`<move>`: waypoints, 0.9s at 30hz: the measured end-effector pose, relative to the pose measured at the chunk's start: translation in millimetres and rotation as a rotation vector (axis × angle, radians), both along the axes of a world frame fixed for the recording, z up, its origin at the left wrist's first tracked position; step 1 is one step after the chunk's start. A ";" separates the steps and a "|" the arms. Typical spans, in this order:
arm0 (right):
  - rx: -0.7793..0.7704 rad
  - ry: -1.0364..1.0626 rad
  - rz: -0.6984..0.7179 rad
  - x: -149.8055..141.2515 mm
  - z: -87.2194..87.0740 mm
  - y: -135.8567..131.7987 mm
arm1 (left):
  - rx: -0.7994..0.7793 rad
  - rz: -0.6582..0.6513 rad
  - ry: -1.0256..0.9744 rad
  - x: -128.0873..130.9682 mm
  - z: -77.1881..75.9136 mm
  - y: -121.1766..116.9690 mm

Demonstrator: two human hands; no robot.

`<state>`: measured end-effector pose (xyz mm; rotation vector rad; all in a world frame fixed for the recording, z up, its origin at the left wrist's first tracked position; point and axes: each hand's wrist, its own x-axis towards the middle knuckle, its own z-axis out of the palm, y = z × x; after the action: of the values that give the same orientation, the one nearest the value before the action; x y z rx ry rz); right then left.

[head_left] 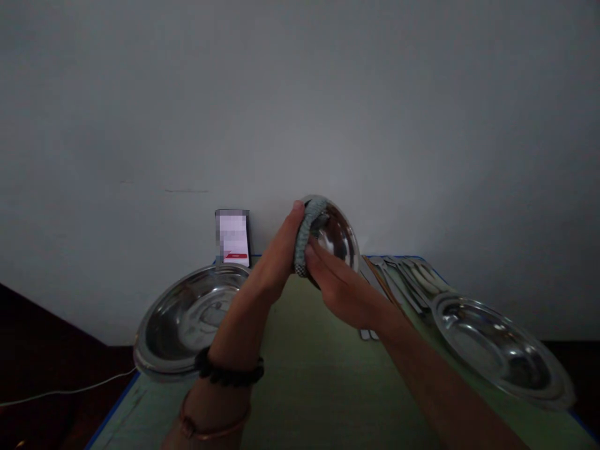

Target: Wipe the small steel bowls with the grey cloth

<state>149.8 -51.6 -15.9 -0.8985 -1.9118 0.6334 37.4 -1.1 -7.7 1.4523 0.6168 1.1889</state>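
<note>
A shiny metal bowl (345, 240) is held up on its side above the table, its inside turned to the right. My left hand (281, 253) grips the bowl's left side, thumb up at the rim. A grey-green patterned cloth (304, 240) is folded along that rim and reaches into the bowl. With fingers closed on the cloth, my right hand (338, 290) presses it against the bowl. The right fingertips are partly hidden in the cloth, and most of the left fingers are out of sight behind the bowl.
A large metal basin (164, 319) stands at the left, beneath my left forearm. A lit phone (233, 237) leans on the wall. Several pieces of cutlery (407, 281) lie at the right, behind another metal basin (497, 350). All rest on a green table (319, 381).
</note>
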 end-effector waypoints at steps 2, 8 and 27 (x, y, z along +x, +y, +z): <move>-0.023 -0.047 0.031 1.1 1.3 -1.0 | -0.071 0.018 -0.036 -2.5 -3.3 6.4; -0.014 -0.240 0.056 10.1 11.4 -9.0 | -0.055 0.134 -0.161 -10.6 0.7 11.1; 0.187 -0.363 -0.120 -1.0 11.2 -10.2 | 0.087 0.381 -0.261 -1.7 7.6 3.9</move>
<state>148.8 -61.8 -4.6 -1.0509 -2.1742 0.2228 35.7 2.9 -0.1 1.2532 0.6846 1.6901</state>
